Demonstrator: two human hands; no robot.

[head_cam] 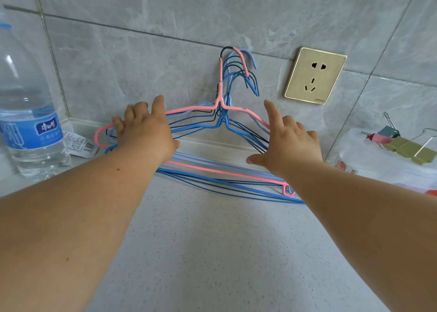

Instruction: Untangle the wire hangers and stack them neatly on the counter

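Several wire hangers [220, 122], one pink and the others in shades of blue, lean as a bundle against the tiled wall, their bottom bars resting on the grey counter [212, 252] and their hooks overlapping up the wall. The pink hanger [189, 110] lies at the front. My left hand [146, 129] is spread over the bundle's left shoulder, its fingertips by the pink left end. Over the right shoulder my right hand [287, 141] hovers with fingers apart and the index finger pointing up. I cannot tell whether either hand touches the wires.
A clear water bottle [28, 113] with a blue label stands at the far left, a paper tag [80, 143] beside it. A gold wall socket [315, 75] is right of the hooks. At the right sits a translucent box [378, 165] with coloured binder clips [402, 143] on top.
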